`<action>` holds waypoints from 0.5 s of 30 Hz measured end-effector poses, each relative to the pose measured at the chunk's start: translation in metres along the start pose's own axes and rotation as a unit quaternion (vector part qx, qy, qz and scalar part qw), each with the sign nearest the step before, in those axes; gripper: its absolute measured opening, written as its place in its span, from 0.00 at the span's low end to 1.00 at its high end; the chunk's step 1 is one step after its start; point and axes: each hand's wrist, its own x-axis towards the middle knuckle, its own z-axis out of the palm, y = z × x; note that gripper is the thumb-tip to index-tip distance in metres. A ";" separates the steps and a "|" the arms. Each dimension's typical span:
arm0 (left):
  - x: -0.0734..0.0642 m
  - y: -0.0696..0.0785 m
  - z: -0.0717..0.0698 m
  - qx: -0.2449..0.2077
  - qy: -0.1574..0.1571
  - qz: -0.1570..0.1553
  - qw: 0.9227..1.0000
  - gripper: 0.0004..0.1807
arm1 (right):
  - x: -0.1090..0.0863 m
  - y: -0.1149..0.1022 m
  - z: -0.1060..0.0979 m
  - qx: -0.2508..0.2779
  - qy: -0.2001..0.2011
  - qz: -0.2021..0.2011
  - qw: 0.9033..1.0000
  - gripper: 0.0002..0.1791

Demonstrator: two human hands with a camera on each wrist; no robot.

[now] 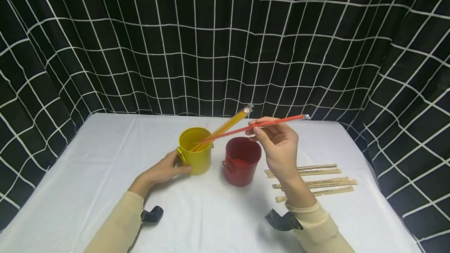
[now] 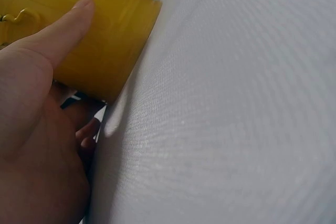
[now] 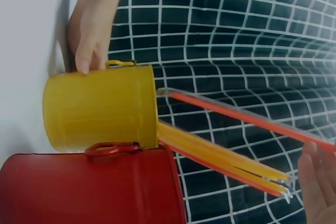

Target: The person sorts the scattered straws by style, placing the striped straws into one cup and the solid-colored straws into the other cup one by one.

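Observation:
My left hand [image 1: 159, 173] grips the side of a yellow bucket [image 1: 202, 163], its thumb lying along the wall in the left wrist view. Several yellow-orange straws [image 1: 230, 123] in clear wrapping lean out of this bucket to the right. One red straw [image 1: 286, 120], also in clear film, is pinched between the thumb and fingers of my right hand [image 1: 281, 147]. Slanted, its lower end overlaps the yellow bucket's mouth in the head view; in the right wrist view that tip [image 3: 166, 92] appears right by the rim.
A red bucket [image 1: 239, 177] stands just right of the yellow one, below my right hand. Several paper-wrapped sticks [image 1: 327, 171] lie on the white tablecloth [image 1: 211, 218] beside my right forearm. Black curtain [image 1: 225, 42] with white grid lines surrounds the table's back and sides.

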 end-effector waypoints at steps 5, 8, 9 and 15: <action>-0.005 0.001 0.001 -0.001 -0.004 -0.009 1.000 0.51 | -0.007 0.007 0.004 -0.034 -0.046 0.032 0.998 0.11; -0.007 0.000 0.001 0.002 -0.003 -0.007 1.000 0.50 | -0.008 0.011 0.006 -0.054 -0.071 0.050 0.995 0.11; -0.007 0.000 0.001 0.003 -0.002 -0.006 1.000 0.50 | -0.008 0.012 0.006 -0.059 -0.075 0.055 0.994 0.10; -0.002 0.002 0.000 0.001 0.000 -0.001 1.000 0.51 | -0.006 0.011 0.005 -0.089 -0.075 0.082 0.990 0.10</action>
